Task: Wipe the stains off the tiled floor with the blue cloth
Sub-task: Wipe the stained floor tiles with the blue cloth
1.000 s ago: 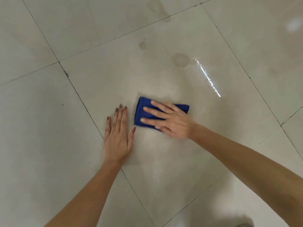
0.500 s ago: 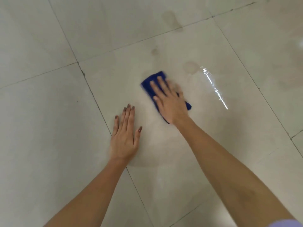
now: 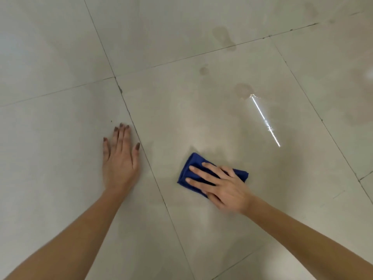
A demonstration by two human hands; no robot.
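Observation:
A folded blue cloth (image 3: 191,166) lies flat on the pale tiled floor (image 3: 60,57). My right hand (image 3: 224,184) presses down on it with fingers spread, covering its right half. My left hand (image 3: 120,158) rests flat on the floor to the left, fingers together, about a hand's width from the cloth, holding nothing. Brownish stains show farther away: a round one (image 3: 243,90), a small one (image 3: 204,70) and a long one (image 3: 224,38) near a grout line.
Dark grout lines cross the floor; one (image 3: 153,174) runs diagonally between my hands. A bright streak of reflected light (image 3: 265,121) lies on the wet-looking tile right of the stains. A faint large smudge (image 3: 359,98) sits at the far right.
My right hand has slid the cloth back toward me and to the right, away from the stains, after pushing it forward. The left hand stays planted on the floor.

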